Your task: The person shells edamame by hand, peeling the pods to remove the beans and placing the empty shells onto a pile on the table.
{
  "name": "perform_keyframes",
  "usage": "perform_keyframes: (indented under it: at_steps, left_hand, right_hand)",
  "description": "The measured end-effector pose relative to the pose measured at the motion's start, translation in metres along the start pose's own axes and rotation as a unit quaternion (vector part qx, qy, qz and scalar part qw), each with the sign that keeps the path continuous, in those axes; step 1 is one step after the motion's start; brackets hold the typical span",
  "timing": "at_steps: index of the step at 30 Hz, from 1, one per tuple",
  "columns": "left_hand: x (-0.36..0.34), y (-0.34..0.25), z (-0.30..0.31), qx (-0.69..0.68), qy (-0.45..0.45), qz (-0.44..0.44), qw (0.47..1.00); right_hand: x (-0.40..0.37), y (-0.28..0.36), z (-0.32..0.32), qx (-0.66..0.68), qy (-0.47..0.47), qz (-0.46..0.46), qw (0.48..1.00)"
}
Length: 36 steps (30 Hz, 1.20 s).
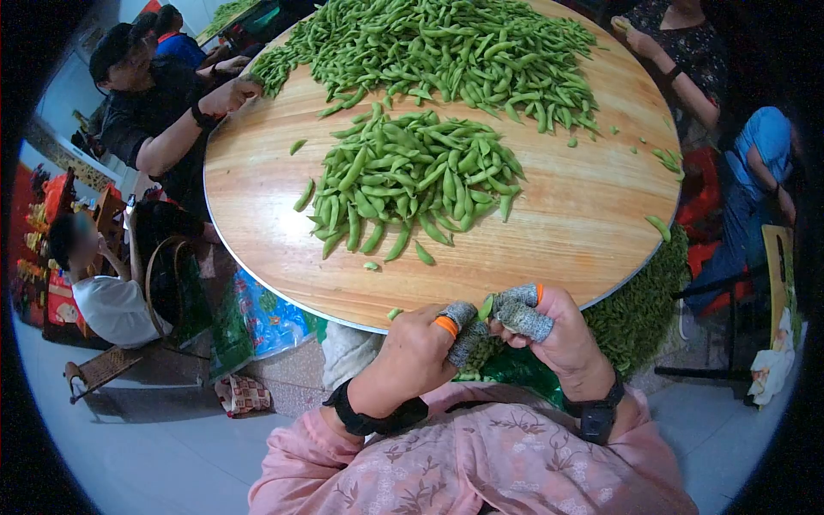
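Observation:
Near the table's front edge, my left hand and my right hand almost meet. Grey knitted finger covers and orange bands wrap fingers on both. A green edamame pod is pinched between the fingertips of the two hands, partly hidden by them. Beyond my hands, a smaller pile of edamame pods lies on the round wooden table. A scrap of green pod rests at the edge beside my left hand.
A larger heap of edamame pods covers the table's far side. Below the right edge lies a mound of green pods or shells. Co-workers' hands show at far left and far right. A person sits at left.

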<state>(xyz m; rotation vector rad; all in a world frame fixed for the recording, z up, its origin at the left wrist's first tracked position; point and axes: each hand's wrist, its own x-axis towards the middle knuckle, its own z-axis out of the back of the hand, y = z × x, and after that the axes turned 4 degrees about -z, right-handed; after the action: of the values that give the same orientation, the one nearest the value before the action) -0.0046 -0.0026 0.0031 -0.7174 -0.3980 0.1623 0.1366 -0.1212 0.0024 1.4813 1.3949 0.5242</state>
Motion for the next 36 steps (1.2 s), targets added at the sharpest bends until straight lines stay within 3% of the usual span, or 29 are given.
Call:
perform_keyframes:
  at_steps: [7,17,20,22,25,29,32,34,36]
  left_hand:
    - [0.000,0.002,0.004,0.082,0.038,-0.060,0.994]
    - [0.000,0.000,0.005,0.127,0.073,-0.073,0.987]
    - [0.000,0.001,0.005,0.052,0.065,-0.042,0.996]
    - [-0.003,0.003,0.001,-0.127,0.065,0.065,0.988]
    - [-0.001,0.002,-0.005,-0.137,0.010,0.042,0.990]
    - [0.001,-0.002,-0.003,-0.053,0.050,0.071,0.995]
    - [0.001,-0.002,-0.003,-0.116,0.059,0.055,0.990]
    - [0.000,0.001,-0.005,-0.237,0.023,0.022,0.971]
    - [0.002,0.001,-0.001,-0.255,0.033,0.031,0.966]
  right_hand:
    - [-0.001,0.001,-0.002,-0.008,-0.012,-0.005,1.000]
    - [0.002,-0.004,-0.001,-0.047,-0.024,-0.013,0.999]
    - [0.004,-0.007,-0.002,-0.049,-0.019,0.002,0.999]
    - [0.006,-0.009,-0.001,-0.042,-0.015,0.013,0.999]
    - [0.006,-0.008,0.001,-0.028,0.002,-0.013,1.000]
    - [0.005,-0.011,0.000,-0.106,0.002,0.017,0.994]
    - [0.001,-0.009,0.002,-0.152,0.015,0.052,0.987]
    - [0.000,-0.009,0.001,-0.158,0.031,0.076,0.984]
    - [0.000,-0.010,0.000,-0.101,0.041,0.056,0.992]
